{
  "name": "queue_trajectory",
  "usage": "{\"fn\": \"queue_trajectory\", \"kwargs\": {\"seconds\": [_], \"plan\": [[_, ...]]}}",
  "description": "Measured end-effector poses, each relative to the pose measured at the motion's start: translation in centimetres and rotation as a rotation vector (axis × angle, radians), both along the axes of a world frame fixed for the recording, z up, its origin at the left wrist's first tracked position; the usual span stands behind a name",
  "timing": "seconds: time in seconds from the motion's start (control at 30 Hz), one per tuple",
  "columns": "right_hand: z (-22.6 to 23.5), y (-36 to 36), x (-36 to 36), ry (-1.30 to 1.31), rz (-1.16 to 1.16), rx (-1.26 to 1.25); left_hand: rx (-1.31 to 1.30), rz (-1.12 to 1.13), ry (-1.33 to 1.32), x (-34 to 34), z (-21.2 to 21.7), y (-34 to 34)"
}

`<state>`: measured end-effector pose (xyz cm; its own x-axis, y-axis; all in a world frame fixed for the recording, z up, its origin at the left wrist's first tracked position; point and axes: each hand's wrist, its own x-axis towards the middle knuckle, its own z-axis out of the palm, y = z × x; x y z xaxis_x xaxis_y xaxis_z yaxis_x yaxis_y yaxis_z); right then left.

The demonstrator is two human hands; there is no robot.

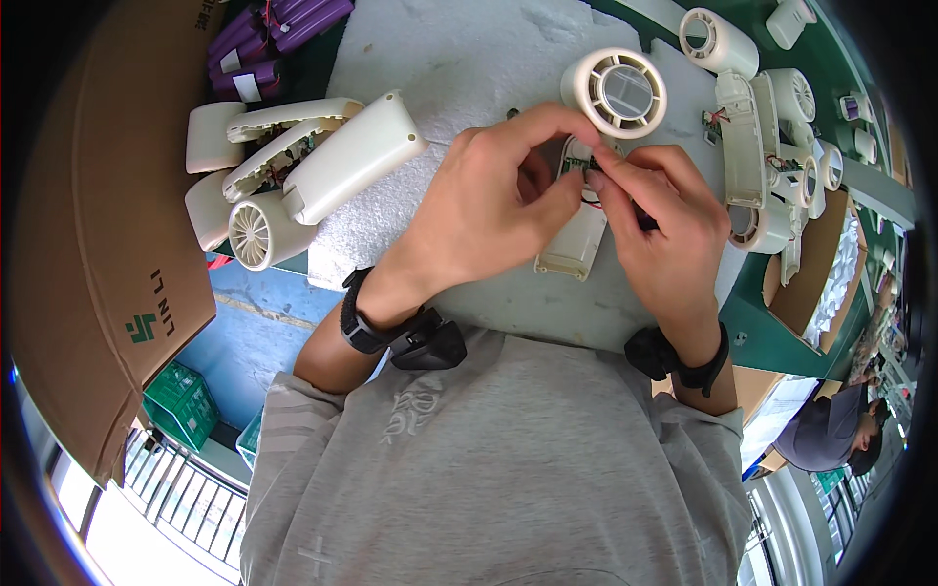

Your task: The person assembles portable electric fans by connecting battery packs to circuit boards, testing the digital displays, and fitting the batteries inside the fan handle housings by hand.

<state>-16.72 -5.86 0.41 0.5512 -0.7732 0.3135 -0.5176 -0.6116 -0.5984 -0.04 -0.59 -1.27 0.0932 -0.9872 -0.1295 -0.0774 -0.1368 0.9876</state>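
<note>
Handheld fan body (pixel 578 234), cream and open-backed, sits on the white mat (pixel 459 59) under my left hand (pixel 489 210) and right hand (pixel 664 225), both pinched on its wiring, so careful tucking comes next I reckon.

A single view comes from a camera worn on the person's head, looking steeply down over the chest onto the counter (pixel 508 303); the grey shirt (pixel 508 459) fills the lower middle of the frame, so the lens sits close above the body; both forearms enter from the lower edge and the hands meet near the centre, the left hand (pixel 489 195) and the right hand (pixel 664 225) close to the lens; the fisheye bends straight edges toward the rim, as the cardboard box (pixel 98 215) at the left shows; dark corners ring the picture; the floor and a railing appear far below at lower left; there is no second view to overlap with it.
</note>
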Motion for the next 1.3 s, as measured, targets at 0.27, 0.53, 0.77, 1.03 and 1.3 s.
{"fn": "queue_trajectory", "kwargs": {"seconds": [0.27, 0.53, 0.77, 1.03, 1.3], "plan": [[0.2, -0.3, -1.2, -0.036, -0.089, 0.429, -0.390, -0.164, -0.365, 0.7, -0.6, -0.1], [2.4, -0.4, -3.9, 0.163, 0.182, 0.473, -0.256, -0.221, -0.319, 0.8, 0.3, 0.0], [2.2, 0.4, -5.5, 0.034, 0.116, 0.356, -0.166, -0.150, -0.213, 0.3, 0.5, -0.5], [0.9, 1.8, -6.4, 0.092, -0.114, 0.204, -0.204, -0.147, -0.236, 0.2, 0.3, -0.2], [1.6, 2.4, -6.2, 0.245, 0.085, -0.077, -0.214, -0.159, -0.278, -0.4, 0.5, 0.2]]}}
